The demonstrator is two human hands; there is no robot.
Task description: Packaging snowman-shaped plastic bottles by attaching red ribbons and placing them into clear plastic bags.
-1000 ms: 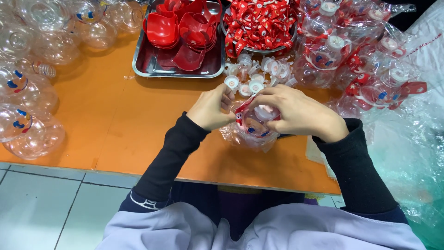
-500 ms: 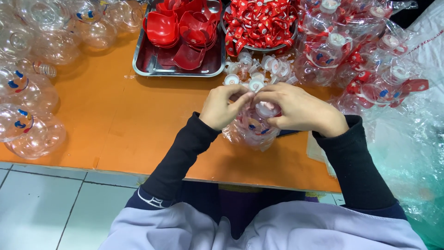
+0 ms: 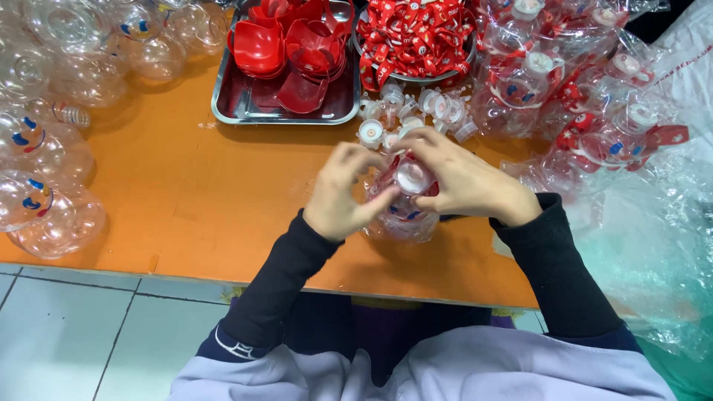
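Glossy clear-plastic bottle (image 3: 401, 212) — matt table (image 3: 186, 200)

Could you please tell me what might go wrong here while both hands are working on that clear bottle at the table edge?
The clear bottle is held between the left hand and right hand close to the table front edge; a slip could drop it to the floor. The loose white caps lie just beyond the fingers and might be knocked about.

bare tabletop (image 3: 186, 186) left; bottles (image 3: 587, 111) right
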